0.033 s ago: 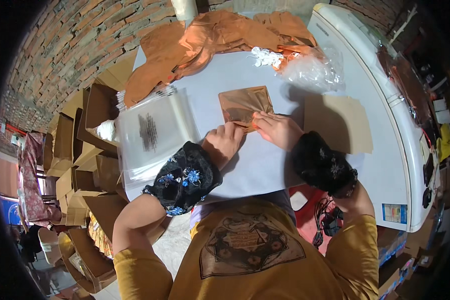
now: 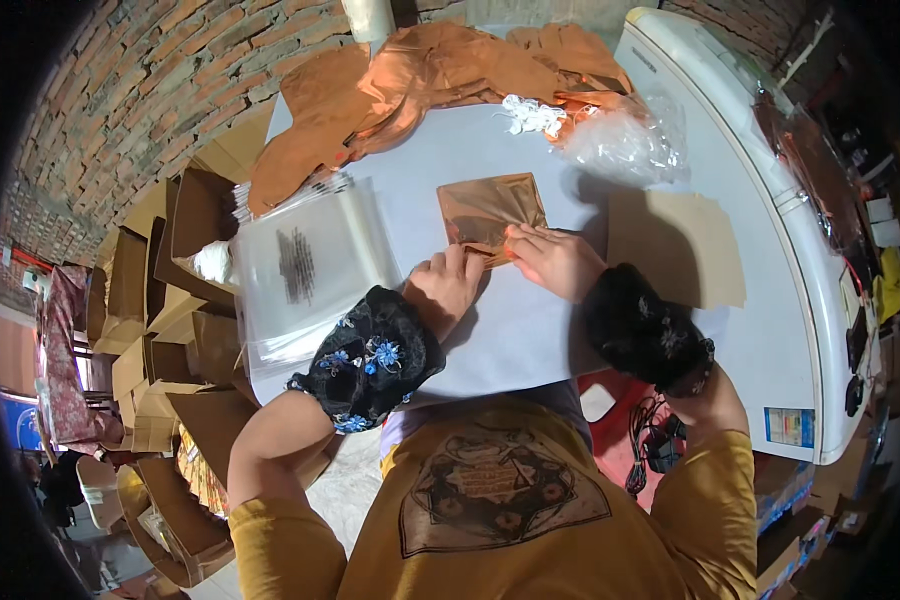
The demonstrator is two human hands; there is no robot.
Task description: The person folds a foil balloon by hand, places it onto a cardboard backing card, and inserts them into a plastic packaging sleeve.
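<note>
A folded square of shiny copper-coloured foil film (image 2: pixel 490 205) lies on the white tabletop (image 2: pixel 510 340) in front of me. My left hand (image 2: pixel 444 288) is closed at its near left corner, fingers curled onto the film's edge. On the near right edge, my right hand (image 2: pixel 560 260) has its fingers pressed together over the film, where creases fan out from the fingertips. Both hands touch the near edge and hide part of it. Left of my left hand lies a stack of clear plastic bags (image 2: pixel 315 265) with a dark printed patch.
Large copper-coloured foil sheets (image 2: pixel 410 75) are heaped along the far edge. White string pieces (image 2: pixel 532 115) and crumpled clear plastic (image 2: pixel 625 145) lie beside them. A brown cardboard sheet (image 2: pixel 680 250) is at right, before a white appliance (image 2: pixel 760 180). Open cardboard boxes (image 2: pixel 195 345) crowd the left.
Almost nothing differs. The fingers of my left hand have shifted very slightly at the film's near left corner; my right hand stays in place.
</note>
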